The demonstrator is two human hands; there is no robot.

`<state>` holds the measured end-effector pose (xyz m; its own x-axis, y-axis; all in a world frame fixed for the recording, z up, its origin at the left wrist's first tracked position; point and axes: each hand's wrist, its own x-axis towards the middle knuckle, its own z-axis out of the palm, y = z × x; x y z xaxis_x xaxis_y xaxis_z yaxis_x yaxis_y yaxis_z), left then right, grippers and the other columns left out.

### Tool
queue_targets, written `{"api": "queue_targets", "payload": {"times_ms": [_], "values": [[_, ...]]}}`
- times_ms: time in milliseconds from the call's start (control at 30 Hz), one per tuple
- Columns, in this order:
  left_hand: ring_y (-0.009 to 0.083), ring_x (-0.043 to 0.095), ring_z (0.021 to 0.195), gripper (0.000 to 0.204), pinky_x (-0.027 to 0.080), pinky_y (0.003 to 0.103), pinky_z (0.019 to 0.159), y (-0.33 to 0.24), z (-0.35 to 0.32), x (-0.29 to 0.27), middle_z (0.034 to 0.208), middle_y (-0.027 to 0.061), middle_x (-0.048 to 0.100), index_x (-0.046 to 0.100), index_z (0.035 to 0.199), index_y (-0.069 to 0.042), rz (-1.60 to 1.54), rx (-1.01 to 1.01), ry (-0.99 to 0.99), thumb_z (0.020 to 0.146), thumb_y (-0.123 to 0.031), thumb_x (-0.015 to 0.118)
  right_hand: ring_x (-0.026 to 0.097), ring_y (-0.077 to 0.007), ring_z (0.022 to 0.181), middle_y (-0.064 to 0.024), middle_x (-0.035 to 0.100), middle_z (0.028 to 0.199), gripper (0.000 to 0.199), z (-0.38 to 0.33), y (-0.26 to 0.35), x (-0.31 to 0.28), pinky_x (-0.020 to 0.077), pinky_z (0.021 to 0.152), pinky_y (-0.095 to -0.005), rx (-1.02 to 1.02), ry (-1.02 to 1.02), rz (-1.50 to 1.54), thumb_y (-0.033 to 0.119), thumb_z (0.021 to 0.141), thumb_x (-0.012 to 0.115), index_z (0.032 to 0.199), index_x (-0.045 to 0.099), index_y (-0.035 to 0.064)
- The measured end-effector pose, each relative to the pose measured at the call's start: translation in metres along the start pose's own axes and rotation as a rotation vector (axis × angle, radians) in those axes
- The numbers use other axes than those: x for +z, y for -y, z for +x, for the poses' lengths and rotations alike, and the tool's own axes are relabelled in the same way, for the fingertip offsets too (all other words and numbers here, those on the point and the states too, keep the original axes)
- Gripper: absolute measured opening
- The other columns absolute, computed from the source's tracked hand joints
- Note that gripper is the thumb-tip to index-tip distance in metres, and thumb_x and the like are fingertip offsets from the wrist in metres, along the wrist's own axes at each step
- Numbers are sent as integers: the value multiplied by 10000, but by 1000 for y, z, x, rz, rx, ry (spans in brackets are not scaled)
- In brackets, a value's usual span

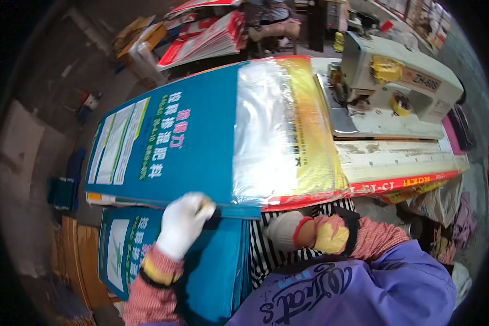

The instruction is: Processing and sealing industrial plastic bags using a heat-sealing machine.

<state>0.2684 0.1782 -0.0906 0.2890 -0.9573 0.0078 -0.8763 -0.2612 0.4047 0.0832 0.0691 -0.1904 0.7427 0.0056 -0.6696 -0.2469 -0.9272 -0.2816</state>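
Observation:
My left hand (182,225), in a white glove, is at the near edge of a large flat teal sack (206,130) printed with pink and green characters. Its fingers are curled together; what they hold, if anything, is hidden. Below that wrist lies a pile of similar teal sacks (214,261). My right hand (289,230), in a grey glove with a red cuff, hovers over a black-and-white striped cloth (258,255) at my lap. Its fingers are turned away from view. The teal sack's right part is a shiny clear-to-silver panel, beside a yellow sack (312,130).
A white sewing machine (402,87) stands on the table at the right. Beneath it runs a worn tabletop (386,160) with a red printed sack (396,185) along its front edge. Red-and-white sacks (206,41) are stacked at the back, near a cardboard box (144,41).

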Motion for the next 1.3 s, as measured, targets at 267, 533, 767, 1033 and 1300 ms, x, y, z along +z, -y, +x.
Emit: {"api": "queue_targets", "payload": {"times_ms": [267,533,767,1033,1300], "values": [[277,600,794,342,477,356,708,10,202,83,892,140,611,587,902,2,288,10,-125,717,-273,670,615,-327,808,-148,631,844,244,-38,-89,-91,497,674,-415,-54,-819,285,306,764,553,924,602,128],[82,515,539,181,447,217,523,27,200,59,689,18,556,554,856,-14,-962,-292,-63,851,-192,587,613,-339,762,-172,636,792,358,41,-117,-158,475,698,-404,263,-1206,515,400,778,551,911,653,83],[65,506,627,249,448,209,603,27,185,39,735,-3,541,536,905,-60,-1177,-417,-5,850,-289,616,618,-317,726,-170,637,772,238,57,-110,-173,472,651,-391,113,-963,611,279,747,615,847,654,66],[116,531,656,195,470,265,657,27,176,39,821,45,566,516,926,-67,-1348,-389,26,907,-261,516,621,-281,811,-151,650,876,229,40,-116,-146,475,729,-357,69,-1076,727,234,773,593,944,653,95],[100,546,635,250,485,247,641,27,173,37,824,46,586,516,951,-54,-1290,-408,43,883,-290,564,619,-286,807,-147,651,866,267,36,-106,-167,474,722,-364,155,-791,727,309,790,575,948,659,111]]}}
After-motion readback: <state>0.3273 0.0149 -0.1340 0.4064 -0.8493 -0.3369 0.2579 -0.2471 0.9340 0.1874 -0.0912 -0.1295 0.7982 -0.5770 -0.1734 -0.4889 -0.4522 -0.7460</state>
